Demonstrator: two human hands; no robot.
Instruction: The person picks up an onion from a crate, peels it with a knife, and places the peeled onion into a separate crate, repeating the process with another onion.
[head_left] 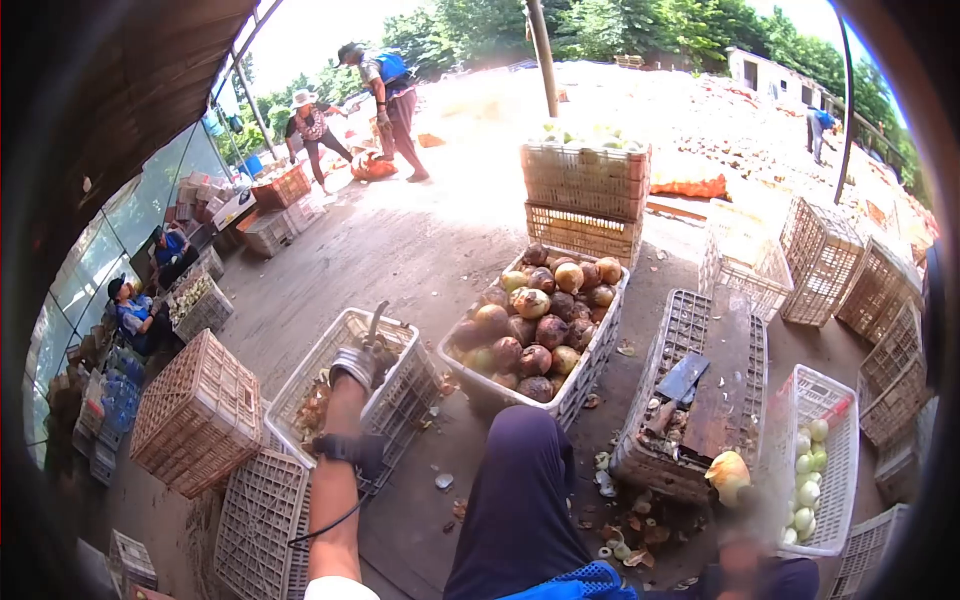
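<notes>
Left of onion crate, my left hand clenches tool; right hand blurred (grip unclear); few onions peeled, I judge.

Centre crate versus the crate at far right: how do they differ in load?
The centre crate is heaped above its rim; the right crate holds only a few bulbs along one side. The centre crate's bulbs are brown and purplish with skins on; the right crate's are pale greenish-white, look peeled, and appear smaller. Both are white plastic lattice crates standing on the ground.
</notes>
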